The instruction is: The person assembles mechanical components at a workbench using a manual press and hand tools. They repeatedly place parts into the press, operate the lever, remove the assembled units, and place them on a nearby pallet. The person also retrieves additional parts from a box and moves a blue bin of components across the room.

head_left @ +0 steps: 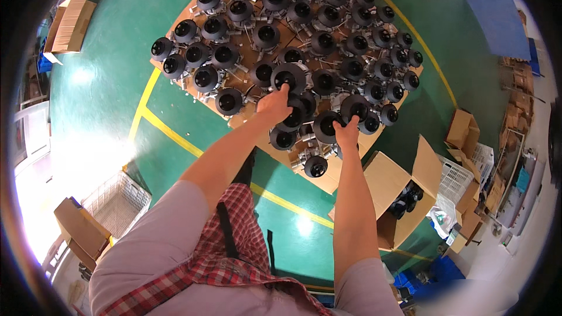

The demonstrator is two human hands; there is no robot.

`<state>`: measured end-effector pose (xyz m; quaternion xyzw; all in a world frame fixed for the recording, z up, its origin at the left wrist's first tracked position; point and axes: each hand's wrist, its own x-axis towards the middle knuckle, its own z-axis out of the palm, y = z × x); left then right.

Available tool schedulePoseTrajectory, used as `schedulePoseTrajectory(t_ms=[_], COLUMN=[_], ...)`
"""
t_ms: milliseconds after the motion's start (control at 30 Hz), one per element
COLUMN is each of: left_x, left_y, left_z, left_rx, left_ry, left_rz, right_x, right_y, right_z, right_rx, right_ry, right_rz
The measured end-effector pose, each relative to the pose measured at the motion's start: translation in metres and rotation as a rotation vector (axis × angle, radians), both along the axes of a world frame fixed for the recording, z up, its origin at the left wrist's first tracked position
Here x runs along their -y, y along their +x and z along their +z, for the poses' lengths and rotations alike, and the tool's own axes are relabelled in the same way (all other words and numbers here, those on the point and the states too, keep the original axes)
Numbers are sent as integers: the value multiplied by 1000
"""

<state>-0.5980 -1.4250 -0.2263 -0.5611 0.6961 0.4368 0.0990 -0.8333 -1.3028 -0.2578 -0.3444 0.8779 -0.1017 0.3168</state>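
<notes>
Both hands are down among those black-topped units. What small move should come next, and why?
Perhaps the right hand should settle on just one piece before any lift: its fingers appear to meet both a black-topped unit and its left neighbour, and other units crowd close, so an unsure grip could knock them.

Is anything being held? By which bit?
The left hand touches the near side of a round black glossy-centred part; the right hand, the near edge of a second such part. Whether they grip, I can't tell.
</notes>
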Motion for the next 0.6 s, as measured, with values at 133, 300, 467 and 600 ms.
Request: schedulePoseTrajectory(t_ms=[133, 300, 467, 600], left_x=[5, 3, -20, -54], left_y=[-29, -56, -39, -5], left_z=[-35, -14, -24, -7], left_rx=[-3, 169, -78, -343], left_ry=[-7, 127, 79, -99], left_rz=[-69, -225, -33, 164], right_x=[45, 45, 11, -71], right_y=[-11, -26, 0, 0], right_z=[8, 0, 45, 60], right_rx=[52, -71, -145, 36], right_ry=[172, 400, 123, -101], right_rz=[59, 327, 432, 361])
